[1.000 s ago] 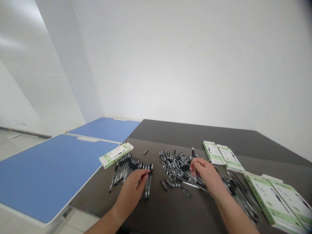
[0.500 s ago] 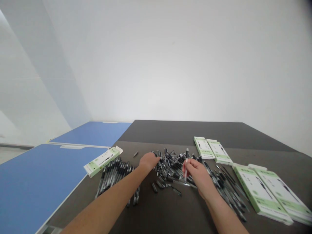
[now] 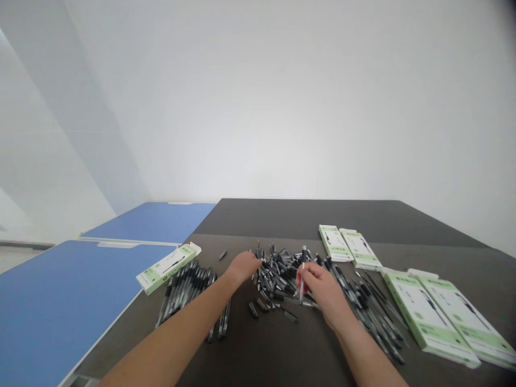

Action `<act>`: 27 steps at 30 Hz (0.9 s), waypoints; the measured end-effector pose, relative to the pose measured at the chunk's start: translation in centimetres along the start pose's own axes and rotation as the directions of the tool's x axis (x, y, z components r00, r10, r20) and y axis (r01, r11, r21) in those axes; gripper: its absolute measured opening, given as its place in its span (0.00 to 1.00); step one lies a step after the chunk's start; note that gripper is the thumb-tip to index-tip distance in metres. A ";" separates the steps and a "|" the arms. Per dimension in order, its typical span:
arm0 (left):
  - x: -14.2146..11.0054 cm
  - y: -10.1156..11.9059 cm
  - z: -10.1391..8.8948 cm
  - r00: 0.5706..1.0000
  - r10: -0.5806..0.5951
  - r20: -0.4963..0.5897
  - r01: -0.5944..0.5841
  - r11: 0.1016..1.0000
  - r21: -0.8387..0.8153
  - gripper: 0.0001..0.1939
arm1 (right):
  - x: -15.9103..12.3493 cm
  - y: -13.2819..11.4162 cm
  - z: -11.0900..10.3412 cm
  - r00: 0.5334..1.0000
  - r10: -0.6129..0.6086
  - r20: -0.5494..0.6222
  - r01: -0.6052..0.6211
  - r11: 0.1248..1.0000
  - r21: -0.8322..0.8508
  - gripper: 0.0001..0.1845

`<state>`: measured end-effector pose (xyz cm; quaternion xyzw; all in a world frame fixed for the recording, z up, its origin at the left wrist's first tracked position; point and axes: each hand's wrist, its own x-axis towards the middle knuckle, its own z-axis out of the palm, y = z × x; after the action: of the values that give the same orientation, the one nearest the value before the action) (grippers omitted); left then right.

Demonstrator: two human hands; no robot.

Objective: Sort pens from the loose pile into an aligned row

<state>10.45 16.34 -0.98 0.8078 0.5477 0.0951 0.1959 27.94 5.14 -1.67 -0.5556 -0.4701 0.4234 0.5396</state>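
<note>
A loose heap of black-and-clear gel pens (image 3: pixel 275 282) lies in the middle of the dark table top (image 3: pixel 298 223). My left hand (image 3: pixel 242 267) rests at the heap's left edge, its fingers curled down and partly hidden. My right hand (image 3: pixel 320 290) pinches one upright pen (image 3: pixel 301 282) above the heap's right side. A neat row of pens (image 3: pixel 185 287) lies left of my left forearm, and a looser bunch of pens (image 3: pixel 373 312) lies right of my right wrist.
Several white-and-green pen boxes lie on the table: one (image 3: pixel 167 267) at left, a pair (image 3: pixel 346 247) at the back, and a pair (image 3: pixel 443 317) at right. Blue-topped tables (image 3: pixel 80 306) stand beyond the left edge.
My left hand has moved from the row of pens to the heap's left edge. My right hand has shifted slightly left, with a pen upright in it. The view has turned and levelled.
</note>
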 end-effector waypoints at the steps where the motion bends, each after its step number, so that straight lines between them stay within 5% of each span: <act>1: -0.9 0.3 -0.2 1.000 0.006 -0.025 -0.007 0.998 -0.057 0.16 | -0.1 -0.1 0.2 1.000 0.007 0.020 -0.008 1.000 0.026 0.08; 4: -4.3 1.4 -0.4 0.993 0.045 -0.111 -0.072 0.965 -0.253 0.22 | -0.8 -0.4 1.2 0.995 -0.001 0.098 -0.008 0.996 0.092 0.05; 6: -6.3 2.0 0.0 0.978 0.013 -0.208 -0.150 0.734 -0.662 0.19 | -1.3 -0.4 2.0 0.991 -0.009 0.135 -0.010 0.991 0.135 0.05; 9: -8.3 2.8 1.1 0.975 -0.074 -0.210 -0.155 0.455 -0.877 0.15 | -2.0 0.0 3.2 0.986 0.025 0.167 -0.058 0.979 0.195 0.07; 15: -8.7 3.1 2.9 0.985 -0.070 -0.155 -0.132 0.262 -0.956 0.13 | -2.2 0.9 4.3 0.981 0.028 0.193 -0.036 0.999 0.041 0.15; 22: -8.3 1.5 1.5 0.970 -0.103 -0.222 -0.187 0.277 -0.943 0.10 | -2.3 0.8 3.8 0.978 0.043 0.206 -0.014 0.990 -0.138 0.17; 27: -7.4 -0.7 1.5 0.916 -0.317 -0.246 -0.275 -0.048 -0.960 0.10 | -2.7 0.5 3.4 0.969 -0.112 0.218 0.163 0.959 -0.232 0.22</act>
<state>7.60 9.38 -2.21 0.3623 0.3453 0.6210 0.6032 24.13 3.20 -2.44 -0.5383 -0.6095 0.3768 0.4435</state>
